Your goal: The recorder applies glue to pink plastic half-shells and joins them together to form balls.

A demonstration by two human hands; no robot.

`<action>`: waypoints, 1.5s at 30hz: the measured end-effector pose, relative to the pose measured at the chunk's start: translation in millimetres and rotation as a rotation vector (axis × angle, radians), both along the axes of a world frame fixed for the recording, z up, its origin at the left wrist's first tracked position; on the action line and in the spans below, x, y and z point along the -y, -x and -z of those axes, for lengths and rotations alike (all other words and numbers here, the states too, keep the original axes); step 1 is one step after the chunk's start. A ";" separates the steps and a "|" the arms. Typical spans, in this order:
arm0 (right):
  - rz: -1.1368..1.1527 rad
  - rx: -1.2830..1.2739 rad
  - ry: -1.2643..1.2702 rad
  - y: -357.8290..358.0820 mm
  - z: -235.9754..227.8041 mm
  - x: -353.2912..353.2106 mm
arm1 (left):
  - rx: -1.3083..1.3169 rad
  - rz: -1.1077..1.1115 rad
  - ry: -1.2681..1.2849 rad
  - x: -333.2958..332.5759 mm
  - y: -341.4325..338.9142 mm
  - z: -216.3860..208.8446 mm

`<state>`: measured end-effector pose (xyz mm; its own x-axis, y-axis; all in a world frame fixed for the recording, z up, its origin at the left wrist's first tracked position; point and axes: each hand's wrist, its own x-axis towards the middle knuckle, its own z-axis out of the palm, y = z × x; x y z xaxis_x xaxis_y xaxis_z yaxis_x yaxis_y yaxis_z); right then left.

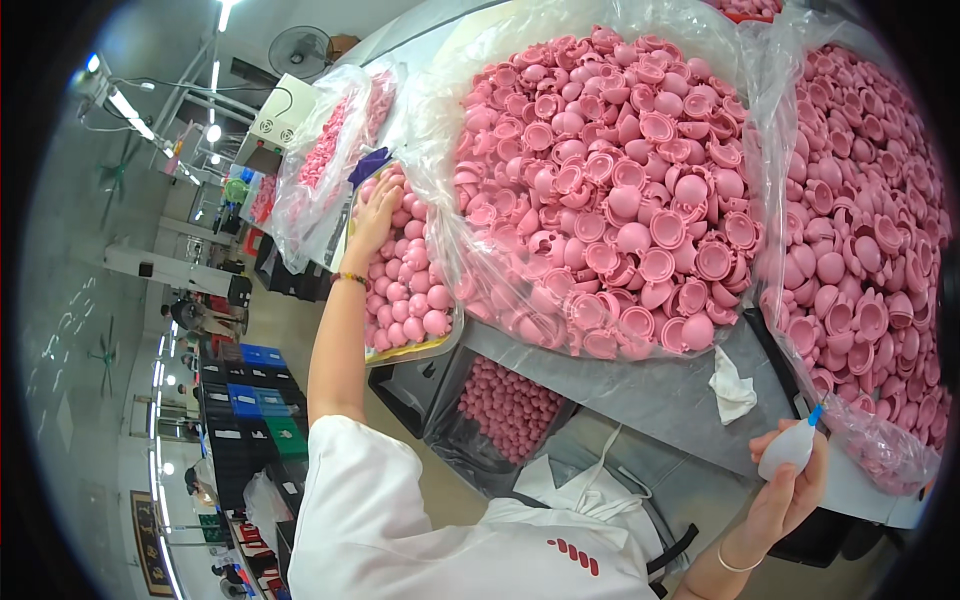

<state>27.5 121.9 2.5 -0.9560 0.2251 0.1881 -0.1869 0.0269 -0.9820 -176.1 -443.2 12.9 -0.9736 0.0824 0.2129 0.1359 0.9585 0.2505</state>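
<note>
My left hand (374, 214) reaches out to the far left and rests, fingers stretched, on pink plastic balls (410, 278). These balls fill a shallow tray (418, 350) with a yellowish edge. In my right hand (800, 492), at the lower right, is a small white squeeze bottle (788, 452) with a blue nozzle and a thin tip pointing up. The fingers are wrapped round its body. Between the hands, a big heap of pink half-shells (610, 190) lies on a clear plastic sheet (432, 130) on the grey table.
A second heap of pink shells (865, 240) lies on the right. A crumpled white tissue (732, 386) is on the grey table (660, 393) near its front edge. Below, a black bin (462, 446) holds more pink balls. Another plastic-wrapped pile (325, 150) sits beyond the tray.
</note>
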 end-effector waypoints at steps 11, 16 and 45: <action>0.017 0.020 -0.028 -0.5 1.7 0.4 | 0.090 0.033 0.150 -29.6 -34.5 -4.4; -0.025 0.024 -0.047 -1.0 -0.1 -0.4 | 0.004 -0.086 0.140 -1.7 -33.0 -1.2; 0.030 -0.041 -0.094 -3.0 11.1 -3.0 | 0.282 -0.176 0.196 -117.9 -87.8 -19.2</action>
<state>30.5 124.9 -8.6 -0.9400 0.2333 0.2488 -0.2249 0.1245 -0.9664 -88.4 -325.3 32.0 -0.9945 -0.0791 -0.0688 -0.0835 0.9944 0.0643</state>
